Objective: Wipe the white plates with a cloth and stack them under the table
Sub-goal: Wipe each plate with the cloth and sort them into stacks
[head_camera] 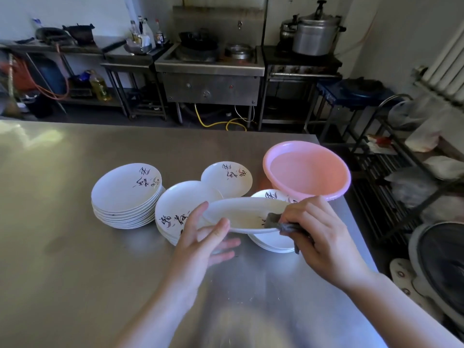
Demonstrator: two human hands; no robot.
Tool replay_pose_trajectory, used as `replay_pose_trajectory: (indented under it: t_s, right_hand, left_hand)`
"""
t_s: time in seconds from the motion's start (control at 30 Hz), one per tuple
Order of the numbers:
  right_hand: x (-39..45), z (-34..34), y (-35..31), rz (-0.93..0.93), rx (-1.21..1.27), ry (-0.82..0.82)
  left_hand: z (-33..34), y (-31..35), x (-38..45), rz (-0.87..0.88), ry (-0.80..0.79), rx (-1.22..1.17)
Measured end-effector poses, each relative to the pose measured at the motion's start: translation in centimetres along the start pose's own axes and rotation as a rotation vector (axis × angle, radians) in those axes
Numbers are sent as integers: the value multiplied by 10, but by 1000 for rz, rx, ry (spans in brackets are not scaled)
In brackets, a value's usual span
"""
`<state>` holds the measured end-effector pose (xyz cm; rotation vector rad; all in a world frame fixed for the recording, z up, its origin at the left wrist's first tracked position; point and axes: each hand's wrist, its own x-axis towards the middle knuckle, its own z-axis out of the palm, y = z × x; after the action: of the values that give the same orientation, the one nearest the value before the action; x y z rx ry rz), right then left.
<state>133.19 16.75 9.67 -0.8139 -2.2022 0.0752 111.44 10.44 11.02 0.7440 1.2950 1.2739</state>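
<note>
Steel, dull and smeared with light, is the table (75, 247) under my hands, and everything on it sits ahead of them. Furthest to the left of my left hand stands the tall stack of white plates (126, 195), each with dark brushed lettering, well apart from my fingers. Just beyond my left hand is a second, lower stack (180, 209), its near edge hidden behind my thumb. My left hand (200, 243) holds the plate being wiped (243, 216) by its left rim, thumb on top, the other fingers spread straight beneath it, so the plate hangs tilted above the table between my two hands. Past it, further from me, lies a single plate or short pile (227, 178); I cannot tell which. My right hand (324, 238) is curled round a dark grey cloth (283, 223) and presses it against the right inside edge of the held plate. Under that hand and the plate sits another low stack (273, 243), partly covered. Beyond my right hand, near the table's far right corner, is a pink plastic basin (307, 172), touching or just beside that stack.
</note>
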Motion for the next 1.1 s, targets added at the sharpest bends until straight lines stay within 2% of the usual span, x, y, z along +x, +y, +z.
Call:
replay_pose_trajectory:
  t_s: [0.13,0.27,0.4,0.5,0.67,0.83,1.1]
  right_hand:
    - [-12,9,4,26,64,-31]
    - [-12,6,6,128,198,-59]
    - [-4,-11,7,555,476,72]
    - [-12,-19,13,850,613,182]
    - [-43,-17,13,1107,784,277]
    - [-59,-21,14,1170,769,343]
    - [-60,-32,18,1142,763,407]
  left_hand:
    - [7,-7,3,-90,79,-223]
    - [7,-4,12,-30,89,-220]
    - [9,2,20,96,101,-170]
    - [10,-7,21,106,69,-178]
    - [17,-56,18,-7,73,-182]
    - [28,-88,22,-144,54,-226]
    - [62,-92,55,-156,40,-204]
